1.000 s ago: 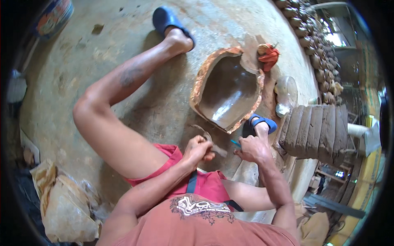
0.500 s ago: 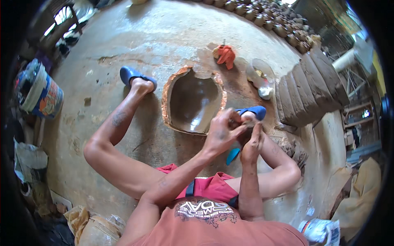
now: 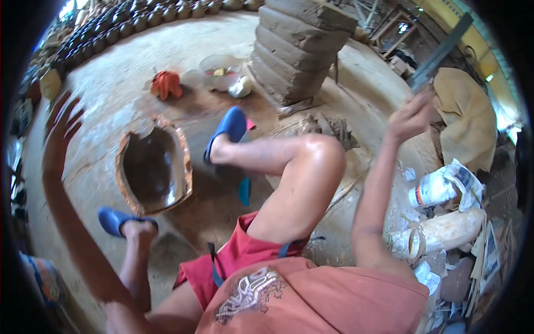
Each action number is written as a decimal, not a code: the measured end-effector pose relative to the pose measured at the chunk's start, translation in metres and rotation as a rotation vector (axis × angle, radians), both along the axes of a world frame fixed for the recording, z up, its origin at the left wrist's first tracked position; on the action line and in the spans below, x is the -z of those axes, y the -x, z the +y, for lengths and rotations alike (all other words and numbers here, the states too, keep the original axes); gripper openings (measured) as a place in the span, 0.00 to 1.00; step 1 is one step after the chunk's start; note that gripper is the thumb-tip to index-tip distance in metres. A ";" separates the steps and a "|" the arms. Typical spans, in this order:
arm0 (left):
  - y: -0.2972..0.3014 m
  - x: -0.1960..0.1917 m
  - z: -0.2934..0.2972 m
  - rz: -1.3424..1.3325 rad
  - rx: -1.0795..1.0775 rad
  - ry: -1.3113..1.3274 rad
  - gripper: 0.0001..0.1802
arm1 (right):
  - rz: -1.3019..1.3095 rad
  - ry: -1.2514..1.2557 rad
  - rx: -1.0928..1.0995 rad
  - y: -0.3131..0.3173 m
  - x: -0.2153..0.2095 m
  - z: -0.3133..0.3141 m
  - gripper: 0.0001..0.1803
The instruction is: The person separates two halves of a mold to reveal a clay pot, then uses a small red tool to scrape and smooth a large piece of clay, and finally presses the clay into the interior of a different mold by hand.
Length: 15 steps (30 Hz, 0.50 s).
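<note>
Grey flat metal bar (image 3: 439, 53) at two o'clock, slanting up and out, pinched at its lower end by the right hand (image 3: 410, 118). Left hand (image 3: 62, 129) raised at nine o'clock, fingers spread and holding nothing, blurred. Between them at centre a bent knee, blue sandal (image 3: 227, 129) just right of the broken clay mould (image 3: 154, 171); stacked clay slabs (image 3: 297, 47) at twelve.

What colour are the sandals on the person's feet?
Blue sandals, clearest in the head view.
</note>
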State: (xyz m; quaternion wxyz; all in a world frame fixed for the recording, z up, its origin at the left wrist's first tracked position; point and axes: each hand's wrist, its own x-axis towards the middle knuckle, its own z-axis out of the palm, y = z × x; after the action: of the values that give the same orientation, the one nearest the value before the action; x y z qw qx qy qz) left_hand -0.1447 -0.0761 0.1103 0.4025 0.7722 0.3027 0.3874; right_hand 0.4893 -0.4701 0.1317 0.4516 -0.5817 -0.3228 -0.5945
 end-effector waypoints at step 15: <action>-0.012 0.223 0.173 0.089 -0.162 0.702 0.35 | 0.466 2.044 -0.412 0.062 0.166 0.216 0.29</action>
State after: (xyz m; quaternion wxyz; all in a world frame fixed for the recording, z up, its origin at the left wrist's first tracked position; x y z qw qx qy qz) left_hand -0.1323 0.0967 -0.1123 0.5973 0.5766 0.4948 0.2566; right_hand 0.4269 -0.2544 -0.0344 -0.1078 -0.7179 -0.6660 0.1718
